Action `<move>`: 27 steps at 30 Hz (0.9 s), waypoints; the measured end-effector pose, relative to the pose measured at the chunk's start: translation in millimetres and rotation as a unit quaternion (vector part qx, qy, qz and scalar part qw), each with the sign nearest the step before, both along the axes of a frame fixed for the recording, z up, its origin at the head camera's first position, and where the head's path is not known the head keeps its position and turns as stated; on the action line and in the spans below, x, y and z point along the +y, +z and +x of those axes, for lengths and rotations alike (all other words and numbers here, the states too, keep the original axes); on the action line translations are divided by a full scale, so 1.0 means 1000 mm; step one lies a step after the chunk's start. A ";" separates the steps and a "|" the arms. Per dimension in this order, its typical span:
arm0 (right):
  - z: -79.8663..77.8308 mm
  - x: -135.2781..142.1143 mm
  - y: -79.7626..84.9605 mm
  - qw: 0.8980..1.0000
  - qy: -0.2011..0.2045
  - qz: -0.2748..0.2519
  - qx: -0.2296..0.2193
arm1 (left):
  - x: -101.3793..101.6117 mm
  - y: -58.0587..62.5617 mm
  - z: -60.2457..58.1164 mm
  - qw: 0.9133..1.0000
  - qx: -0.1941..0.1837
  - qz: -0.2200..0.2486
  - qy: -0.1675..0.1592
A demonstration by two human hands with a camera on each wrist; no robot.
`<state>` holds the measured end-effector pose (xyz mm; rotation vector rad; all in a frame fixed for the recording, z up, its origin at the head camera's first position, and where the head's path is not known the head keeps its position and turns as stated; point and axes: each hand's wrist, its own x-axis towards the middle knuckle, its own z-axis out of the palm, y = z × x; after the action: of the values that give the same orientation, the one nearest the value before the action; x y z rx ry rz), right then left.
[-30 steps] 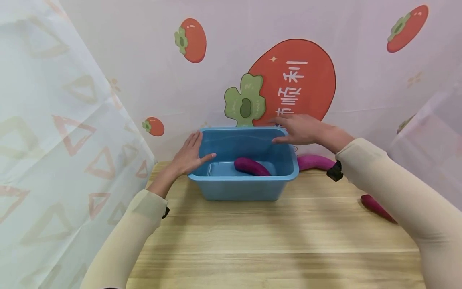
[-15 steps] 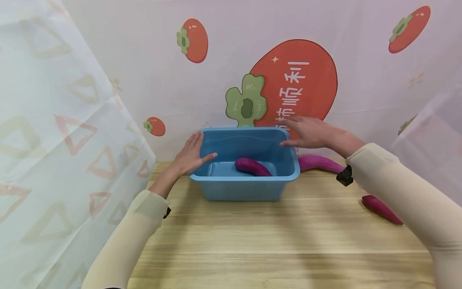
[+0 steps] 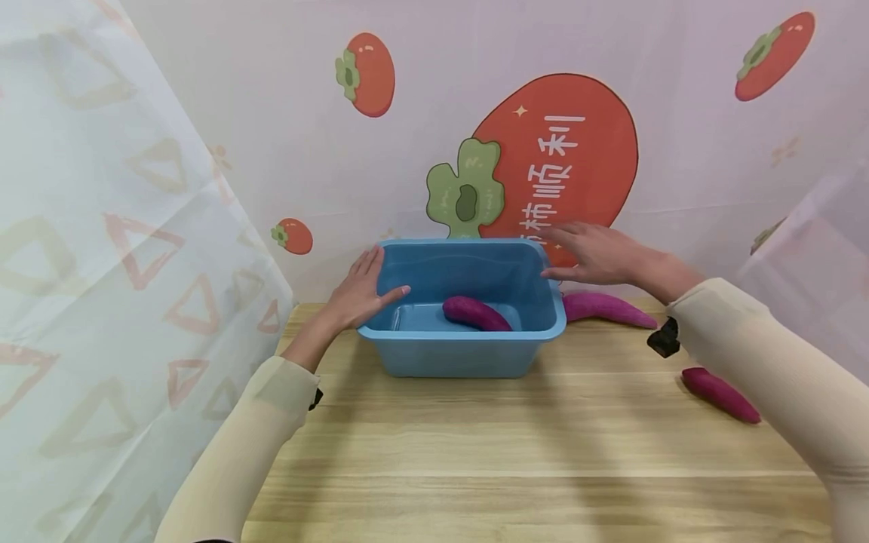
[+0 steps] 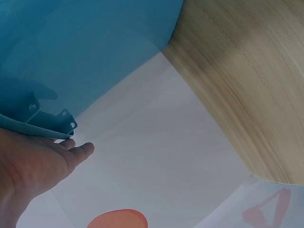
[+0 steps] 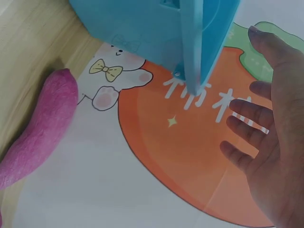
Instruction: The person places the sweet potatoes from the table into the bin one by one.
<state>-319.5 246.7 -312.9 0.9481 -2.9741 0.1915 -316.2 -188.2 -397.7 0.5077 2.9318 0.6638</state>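
Note:
A light blue plastic basin (image 3: 455,356) stands at the back of the wooden table. My left hand (image 3: 357,296) rests on its left rim with the fingers straight and the thumb over the inside. In the left wrist view, the fingers (image 4: 71,154) lie along the underside of the rim. My right hand (image 3: 600,255) hovers by the right rim, fingers spread and holding nothing; the right wrist view shows a gap between it and the basin. Inside the basin lies a dark purple, curved sweet potato-like vegetable (image 3: 477,313).
Right of the basin, against the back cloth, lies a pinkish-purple sweet potato-like vegetable (image 3: 606,308). A redder one (image 3: 721,395) lies farther right, near my right forearm. Printed cloth walls (image 3: 224,98) border the table (image 3: 475,452) at the back and sides.
My right hand has moved right, from over the basin's right end to beside its rim, uncovering more of the two vegetables there. The left hand stays on the rim.

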 end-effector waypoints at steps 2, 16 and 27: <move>0.001 0.004 -0.001 1.000 0.000 -0.005 0.000 | 0.001 0.001 0.000 1.000 -0.001 0.003 0.000; 0.000 0.028 -0.011 1.000 0.006 -0.023 0.011 | -0.001 -0.002 -0.001 1.000 0.002 0.004 0.002; 0.002 0.039 -0.019 1.000 -0.018 -0.025 0.002 | 0.000 -0.002 -0.001 1.000 0.002 -0.001 0.001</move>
<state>-317.2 285.2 -332.1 0.8892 -2.9651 0.2608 -317.5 -188.2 -399.8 0.5066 2.9373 0.6603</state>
